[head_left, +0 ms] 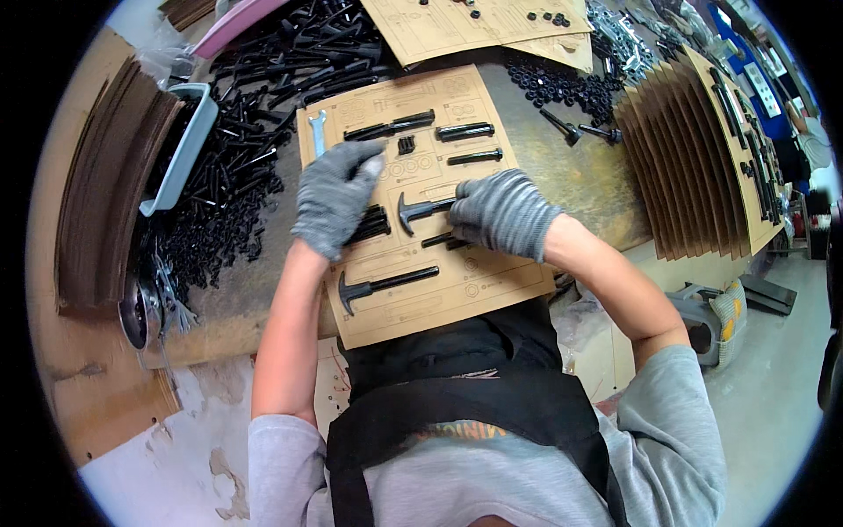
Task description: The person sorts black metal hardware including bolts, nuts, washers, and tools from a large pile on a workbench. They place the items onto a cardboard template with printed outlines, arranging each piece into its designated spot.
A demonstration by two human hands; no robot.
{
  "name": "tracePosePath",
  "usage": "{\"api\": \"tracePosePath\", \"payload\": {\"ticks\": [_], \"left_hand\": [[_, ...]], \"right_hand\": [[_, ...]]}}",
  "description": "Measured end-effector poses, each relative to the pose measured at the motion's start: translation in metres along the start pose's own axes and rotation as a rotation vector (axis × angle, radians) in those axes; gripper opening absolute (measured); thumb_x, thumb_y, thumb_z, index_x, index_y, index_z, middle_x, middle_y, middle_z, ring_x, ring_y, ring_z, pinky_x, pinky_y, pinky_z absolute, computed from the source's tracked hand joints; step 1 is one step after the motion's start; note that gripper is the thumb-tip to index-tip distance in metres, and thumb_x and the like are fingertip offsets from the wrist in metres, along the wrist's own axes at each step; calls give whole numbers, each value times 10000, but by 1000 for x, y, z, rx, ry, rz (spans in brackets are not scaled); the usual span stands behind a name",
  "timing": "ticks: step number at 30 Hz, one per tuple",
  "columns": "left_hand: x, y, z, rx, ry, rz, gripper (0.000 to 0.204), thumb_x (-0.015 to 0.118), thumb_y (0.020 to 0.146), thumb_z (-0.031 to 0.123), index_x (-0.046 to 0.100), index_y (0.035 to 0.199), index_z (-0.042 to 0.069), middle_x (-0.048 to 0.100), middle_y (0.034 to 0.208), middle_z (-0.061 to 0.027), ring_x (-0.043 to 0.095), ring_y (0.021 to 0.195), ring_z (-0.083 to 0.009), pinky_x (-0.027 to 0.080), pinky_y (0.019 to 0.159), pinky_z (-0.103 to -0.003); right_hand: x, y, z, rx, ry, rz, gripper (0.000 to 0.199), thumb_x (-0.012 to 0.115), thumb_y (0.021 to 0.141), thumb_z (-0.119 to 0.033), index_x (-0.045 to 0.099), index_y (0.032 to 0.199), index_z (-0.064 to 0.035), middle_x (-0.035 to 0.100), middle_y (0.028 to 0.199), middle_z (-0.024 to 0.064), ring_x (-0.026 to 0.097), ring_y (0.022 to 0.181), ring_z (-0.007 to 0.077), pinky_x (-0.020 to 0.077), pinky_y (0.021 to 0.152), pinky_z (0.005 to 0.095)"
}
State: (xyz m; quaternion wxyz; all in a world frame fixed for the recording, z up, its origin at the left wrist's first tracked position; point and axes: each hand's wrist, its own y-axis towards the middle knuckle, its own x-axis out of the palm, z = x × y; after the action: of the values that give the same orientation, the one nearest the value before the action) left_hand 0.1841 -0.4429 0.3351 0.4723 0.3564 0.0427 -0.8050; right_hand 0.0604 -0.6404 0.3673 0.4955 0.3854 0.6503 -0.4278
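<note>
A brown cardboard sheet printed with part outlines lies at the table's front edge. My right hand, in a grey knit glove, has its fingers closed around the shaft end of a black hammer-shaped hook piece over the sheet. My left hand, gloved alike, hovers over the sheet's left side with fingers curled toward the thumb; anything between them is hidden. Beside its palm lie black bolts, partly covered. A second hook piece rests nearer me. A silver wrench sits at the top left corner, black rods farther right.
Heaps of black bolts spread at left, beside a light-blue tray and stacked cardboard. Black nuts pile at the back right. Upright cardboard sheets stand at right. Another sheet lies at the back.
</note>
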Motion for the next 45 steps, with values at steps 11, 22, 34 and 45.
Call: {"api": "tracePosePath", "payload": {"ticks": [11, 22, 34, 45], "left_hand": [[-60, -128, -4, -212, -211, 88, 180, 625, 859, 53, 680, 1028, 18, 682, 920, -74, 614, 818, -130, 494, 765, -270], [-27, -181, 28, -88, 43, -184, 237, 667, 809, 132, 669, 1030, 48, 638, 848, -132, 638, 769, -280, 509, 718, -353], [-16, -178, 26, -28, 218, -187, 182, 647, 815, 137, 665, 980, 62, 645, 839, -131, 640, 763, -295, 514, 701, -384], [-41, -170, 14, -163, -142, -25, 206, 678, 821, 97, 663, 1014, 29, 674, 829, -88, 632, 694, -151, 517, 648, -289]], "right_hand": [[-34, 11, -46, -81, 220, -8, 209, 642, 737, -125, 630, 928, -39, 660, 773, 151, 649, 701, 329, 525, 632, 400], [71, -46, -98, 68, 595, 451, 168, 743, 751, -124, 675, 886, -49, 632, 769, 112, 632, 684, 256, 511, 632, 318], [78, -39, -104, 31, 382, 455, 192, 741, 740, -206, 713, 898, -100, 632, 810, 62, 636, 666, 232, 516, 575, 334], [47, -69, -13, 443, 557, 751, 131, 711, 800, -128, 678, 890, -39, 646, 766, 111, 625, 672, 198, 508, 618, 307]]}}
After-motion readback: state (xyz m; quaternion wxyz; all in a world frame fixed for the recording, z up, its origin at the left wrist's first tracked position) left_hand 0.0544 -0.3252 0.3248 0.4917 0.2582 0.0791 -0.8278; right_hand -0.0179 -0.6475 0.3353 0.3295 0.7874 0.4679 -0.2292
